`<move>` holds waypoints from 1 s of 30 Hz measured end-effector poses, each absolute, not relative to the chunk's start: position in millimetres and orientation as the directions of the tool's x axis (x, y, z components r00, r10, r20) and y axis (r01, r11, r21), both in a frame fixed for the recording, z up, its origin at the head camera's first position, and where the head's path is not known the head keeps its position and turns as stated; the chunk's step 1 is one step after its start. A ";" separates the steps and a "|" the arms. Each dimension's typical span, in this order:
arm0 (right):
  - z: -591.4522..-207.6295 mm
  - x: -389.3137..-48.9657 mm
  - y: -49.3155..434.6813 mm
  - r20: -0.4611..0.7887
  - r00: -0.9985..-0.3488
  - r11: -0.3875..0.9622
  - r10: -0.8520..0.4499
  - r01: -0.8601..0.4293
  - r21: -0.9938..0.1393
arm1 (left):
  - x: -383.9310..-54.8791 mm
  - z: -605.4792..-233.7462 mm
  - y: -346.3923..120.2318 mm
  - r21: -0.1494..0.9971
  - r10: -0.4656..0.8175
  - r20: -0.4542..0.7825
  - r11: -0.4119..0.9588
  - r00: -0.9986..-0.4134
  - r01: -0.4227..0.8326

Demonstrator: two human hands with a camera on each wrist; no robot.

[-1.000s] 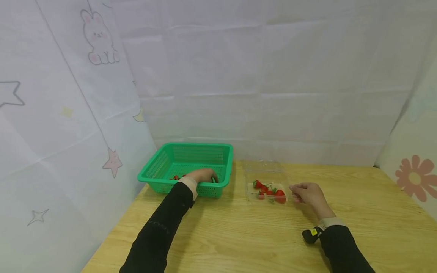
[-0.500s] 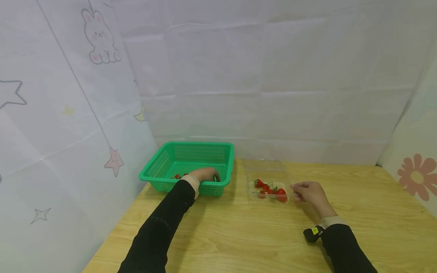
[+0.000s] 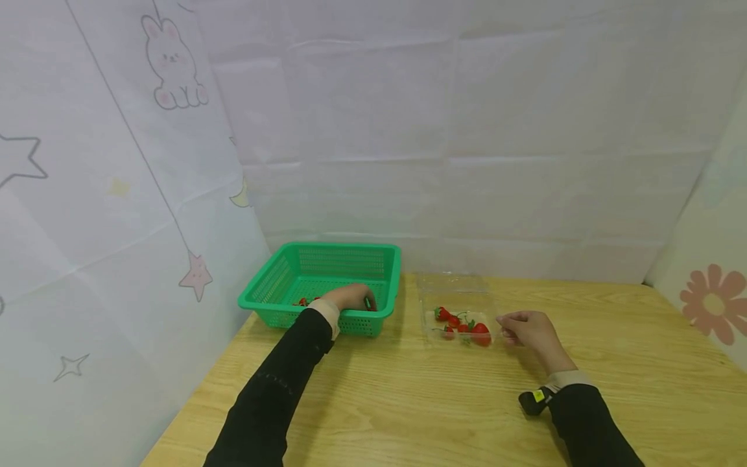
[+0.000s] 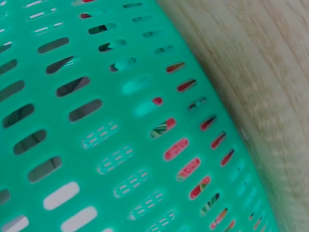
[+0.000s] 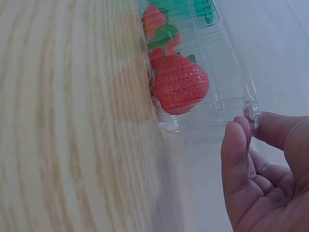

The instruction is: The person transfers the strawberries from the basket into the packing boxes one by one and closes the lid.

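My left hand (image 3: 350,297) reaches over the front rim into a green plastic basket (image 3: 344,261). Its fingertips are hidden behind the rim, so what they hold cannot be told. Small red fruits (image 3: 302,302) lie in the basket beside that hand; through the slots in the left wrist view, red seeded skin (image 4: 176,149) shows. To the right stands a clear plastic box (image 3: 458,301) with its lid raised at the back. Inside are strawberries (image 3: 481,334) and smaller red fruits. My right hand (image 3: 530,332) pinches the box's right rim between thumb and finger, seen closely at the strawberry (image 5: 181,84) end.
Both containers stand near the back of a wooden table (image 3: 397,402). A white sheet (image 3: 496,194) hangs close behind them, and a printed sheet (image 3: 117,259) borders the left side.
The left hand shifts very slightly inside the basket, fingers still hidden. The right hand stays at the box's rim. The whole view drifts a little.
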State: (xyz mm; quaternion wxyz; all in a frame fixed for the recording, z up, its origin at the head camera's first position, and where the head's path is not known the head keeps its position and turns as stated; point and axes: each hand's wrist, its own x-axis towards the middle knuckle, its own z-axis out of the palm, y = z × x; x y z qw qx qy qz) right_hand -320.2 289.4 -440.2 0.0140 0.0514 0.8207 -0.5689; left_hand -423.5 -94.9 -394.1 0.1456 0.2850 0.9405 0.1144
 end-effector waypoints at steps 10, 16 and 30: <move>-441.3 -321.1 289.6 -0.076 -0.994 0.360 0.076 0.098 -0.928 | -419.4 -378.0 -99.1 0.352 0.529 -0.136 0.816 -0.838 0.458; -441.6 -321.7 289.7 -0.069 -0.995 0.365 0.073 0.091 -0.927 | -415.1 -369.0 -103.7 0.367 0.510 -0.092 0.816 -0.855 0.447; -442.0 -323.7 291.6 -0.083 -0.993 0.372 0.080 0.107 -0.922 | -406.4 -350.3 -105.7 0.448 0.504 -0.024 0.777 -0.863 0.442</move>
